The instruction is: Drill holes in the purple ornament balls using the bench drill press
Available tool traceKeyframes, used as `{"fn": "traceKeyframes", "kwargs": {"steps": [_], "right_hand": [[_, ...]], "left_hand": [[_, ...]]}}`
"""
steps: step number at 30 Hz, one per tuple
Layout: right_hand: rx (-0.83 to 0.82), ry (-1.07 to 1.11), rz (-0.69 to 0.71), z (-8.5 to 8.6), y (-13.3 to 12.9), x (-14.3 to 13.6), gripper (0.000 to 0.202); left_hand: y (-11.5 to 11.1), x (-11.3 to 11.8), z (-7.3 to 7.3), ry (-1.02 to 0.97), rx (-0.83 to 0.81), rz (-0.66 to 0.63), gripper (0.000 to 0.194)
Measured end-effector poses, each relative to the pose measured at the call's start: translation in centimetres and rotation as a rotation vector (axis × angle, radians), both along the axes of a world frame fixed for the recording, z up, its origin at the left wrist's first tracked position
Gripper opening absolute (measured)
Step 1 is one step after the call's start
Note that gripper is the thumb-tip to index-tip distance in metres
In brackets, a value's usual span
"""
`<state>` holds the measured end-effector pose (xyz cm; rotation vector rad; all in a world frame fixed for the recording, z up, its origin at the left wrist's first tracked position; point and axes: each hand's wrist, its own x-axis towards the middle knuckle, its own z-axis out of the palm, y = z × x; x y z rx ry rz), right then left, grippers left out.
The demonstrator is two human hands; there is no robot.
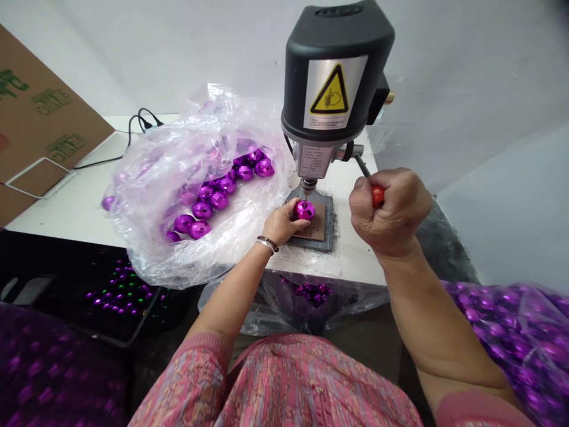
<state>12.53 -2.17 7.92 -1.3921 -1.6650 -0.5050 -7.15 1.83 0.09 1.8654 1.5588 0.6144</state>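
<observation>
1. In the left hand (281, 224): purple ball (304, 210), pinched between thumb and fingers, grip narrow around it.
2. Just under the ball: brown board (316, 229), lying on the grey base (329, 237).
3. Right above the left fingertips: bit (306, 193) pointing down at the ball's top; can't tell if it is in contact.
4. Right hand (393, 207): fist closed around the lever (362, 165), red knob (378, 196) showing between the fingers. Sits higher than the left hand, well apart from it.
5. Above and between the hands: drill (340, 65), black housing, yellow warning label (331, 92) facing the wearer.
6. Left of the left hand: clear bag (153, 258), open, more balls (219, 200) inside, same purple.
7. On the left wrist: bracelets (268, 244).
8. Far left of the left hand: carton (44, 118), green print.
9. Beside the right forearm, lower right: sack (515, 332) full of purple balls.
10. Beneath both hands: white table (362, 261).
</observation>
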Motion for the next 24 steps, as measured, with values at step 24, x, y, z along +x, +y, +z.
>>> {"fn": "traceKeyframes", "kwargs": {"steps": [24], "right_hand": [[0.408,0.128,-0.035,-1.4,0.5,-2.3,0.018]], "left_hand": [[0.1,0.1,-0.6,-0.047,0.003,-0.001,0.069]]}}
